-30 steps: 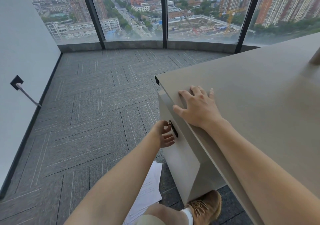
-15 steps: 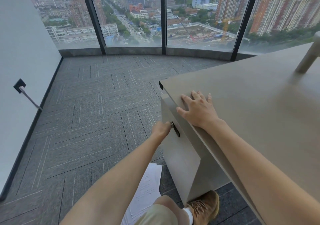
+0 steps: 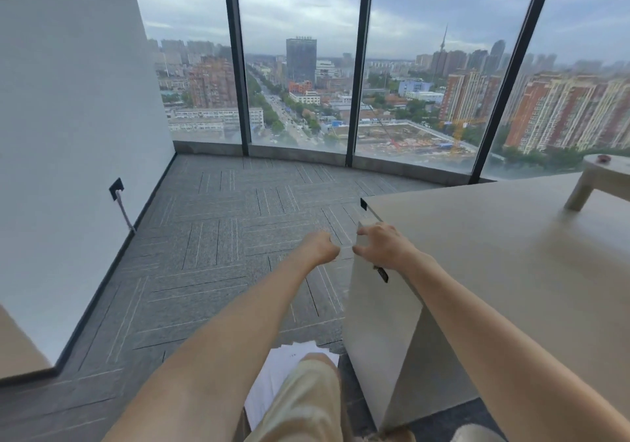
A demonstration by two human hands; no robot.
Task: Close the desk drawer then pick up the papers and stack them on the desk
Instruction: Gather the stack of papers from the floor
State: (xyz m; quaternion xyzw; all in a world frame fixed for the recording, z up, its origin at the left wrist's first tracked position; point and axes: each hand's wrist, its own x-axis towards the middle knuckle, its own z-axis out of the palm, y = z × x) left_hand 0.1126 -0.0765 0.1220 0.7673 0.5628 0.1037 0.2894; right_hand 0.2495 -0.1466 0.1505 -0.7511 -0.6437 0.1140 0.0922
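The beige desk fills the right side. Its drawer front faces left, with a dark handle near the top, and looks flush under the desk top. My right hand hovers at the desk's near-left edge above the handle, fingers curled and thumb apart, holding nothing. My left hand is a loose fist in the air just left of the drawer front, apart from it. White papers lie on the carpet at the drawer's foot, partly hidden by my knee.
Grey carpet floor stretches left and ahead to tall windows. A white wall on the left carries a socket with a hanging cable. A low beige stand sits on the desk's far right.
My left hand has come off the drawer handle and risen into a fist. My right hand has lifted from flat on the desk top to its edge. The view has tilted upward.
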